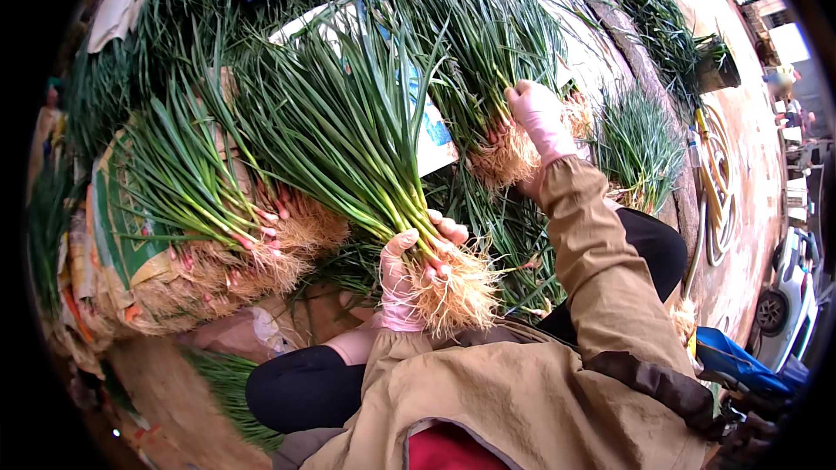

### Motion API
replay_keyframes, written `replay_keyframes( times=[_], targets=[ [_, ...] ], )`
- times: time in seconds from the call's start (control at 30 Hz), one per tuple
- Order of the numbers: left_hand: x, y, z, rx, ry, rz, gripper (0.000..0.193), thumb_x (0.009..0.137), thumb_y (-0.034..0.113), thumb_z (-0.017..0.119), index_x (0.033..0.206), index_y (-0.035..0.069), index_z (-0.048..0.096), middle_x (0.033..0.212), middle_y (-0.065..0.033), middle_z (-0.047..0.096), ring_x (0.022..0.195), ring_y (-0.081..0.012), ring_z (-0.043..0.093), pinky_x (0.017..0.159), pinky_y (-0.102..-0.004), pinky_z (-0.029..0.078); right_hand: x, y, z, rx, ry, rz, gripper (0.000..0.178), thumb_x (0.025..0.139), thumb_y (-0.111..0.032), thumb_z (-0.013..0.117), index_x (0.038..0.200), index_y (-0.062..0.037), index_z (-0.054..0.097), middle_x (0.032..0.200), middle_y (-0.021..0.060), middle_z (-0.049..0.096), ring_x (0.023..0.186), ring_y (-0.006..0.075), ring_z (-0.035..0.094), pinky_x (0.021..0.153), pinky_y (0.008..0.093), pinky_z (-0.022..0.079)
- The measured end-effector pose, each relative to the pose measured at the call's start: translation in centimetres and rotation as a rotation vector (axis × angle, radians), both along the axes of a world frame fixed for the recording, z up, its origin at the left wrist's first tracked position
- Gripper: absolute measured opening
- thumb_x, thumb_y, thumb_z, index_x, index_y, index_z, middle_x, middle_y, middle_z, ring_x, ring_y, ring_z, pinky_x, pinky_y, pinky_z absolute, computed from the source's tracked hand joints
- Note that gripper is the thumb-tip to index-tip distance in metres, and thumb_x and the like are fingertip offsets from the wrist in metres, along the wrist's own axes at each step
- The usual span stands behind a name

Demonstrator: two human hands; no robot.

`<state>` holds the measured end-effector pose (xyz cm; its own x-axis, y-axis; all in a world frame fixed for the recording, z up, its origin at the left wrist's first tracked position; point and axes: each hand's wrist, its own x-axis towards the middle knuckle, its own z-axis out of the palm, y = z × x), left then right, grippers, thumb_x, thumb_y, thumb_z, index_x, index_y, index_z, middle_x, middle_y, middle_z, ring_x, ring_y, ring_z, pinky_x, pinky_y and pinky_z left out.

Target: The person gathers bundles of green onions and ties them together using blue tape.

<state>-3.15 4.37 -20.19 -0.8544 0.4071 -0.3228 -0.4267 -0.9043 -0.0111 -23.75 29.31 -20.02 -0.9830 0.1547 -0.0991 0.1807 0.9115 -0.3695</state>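
Thin pale pink gloves cover both of my hands. My left hand (405, 278) is closed around the lower stalks of a bunch of green garlic (392, 196), with reddish stalk bases and pale roots hanging below. Its long green leaves fan out up and to the left. Farther off to the right, my right hand (535, 115) is closed, fingers pinching stalks of a second heap of green garlic (488, 61). Tangled roots (505, 159) of that heap show beside the wrist. To the left, more green garlic (218, 200) lies with its roots toward me.
Heaped green leaves (148, 52) fill the far left. A printed sack (117, 226) lies under the left pile. At right are a log (610, 22), a smaller upright bunch (640, 144) and a coiled hose (716, 183). A white car (788, 292) stands beyond.
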Motion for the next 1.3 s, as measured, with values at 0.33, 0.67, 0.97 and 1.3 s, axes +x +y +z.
replay_keyframes(
  times=[0.33,0.67,0.97,1.3],
  targets=[
    [-0.9,1.1,-1.0,-0.189,0.003,-0.191,0.034,0.086,0.016,0.051,0.111,-0.007,0.051,0.094,-0.0232,0.064,0.065,-0.0319,0.066,0.055,-0.0311,0.057,13.7,-7.3,-3.3,-1.678,-0.633,-0.194,0.034,0.088,-0.024,0.064,0.111,-0.0013,0.059,0.083,0.0012,0.061,0.064,0.0107,0.057,0.061,0.0259,0.049],
    [-0.5,0.4,0.1,-0.449,-0.035,-0.284,0.035,0.087,0.015,0.048,0.107,-0.012,0.055,0.085,-0.0239,0.065,0.062,-0.0269,0.065,0.06,-0.0289,0.055,12.4,-7.7,2.4,-0.511,-0.202,0.301,0.034,0.091,-0.035,0.057,0.092,-0.0011,0.062,0.071,0.0155,0.063,0.063,0.0264,0.064,0.062,0.0371,0.049],
    [-0.2,0.7,1.6,-0.107,-0.031,-0.141,0.049,0.081,0.016,0.055,0.125,-0.003,0.046,0.095,-0.0194,0.058,0.073,-0.0246,0.06,0.053,-0.0301,0.053,12.9,-5.3,-8.0,-0.003,-0.497,0.456,0.041,0.09,-0.043,0.053,0.084,-0.0059,0.068,0.08,0.0123,0.067,0.076,0.0295,0.064,0.073,0.0418,0.049],
    [0.1,1.3,1.5,0.003,0.146,-0.005,0.069,0.074,0.03,0.064,0.128,-0.008,0.043,0.091,-0.0153,0.056,0.083,-0.0269,0.06,0.075,-0.0292,0.053,0.3,2.2,-3.2,-0.13,-0.148,-0.036,0.023,0.088,-0.026,0.063,0.1,-0.0057,0.065,0.088,0.0121,0.066,0.076,0.022,0.061,0.069,0.0331,0.05]
  ],
)
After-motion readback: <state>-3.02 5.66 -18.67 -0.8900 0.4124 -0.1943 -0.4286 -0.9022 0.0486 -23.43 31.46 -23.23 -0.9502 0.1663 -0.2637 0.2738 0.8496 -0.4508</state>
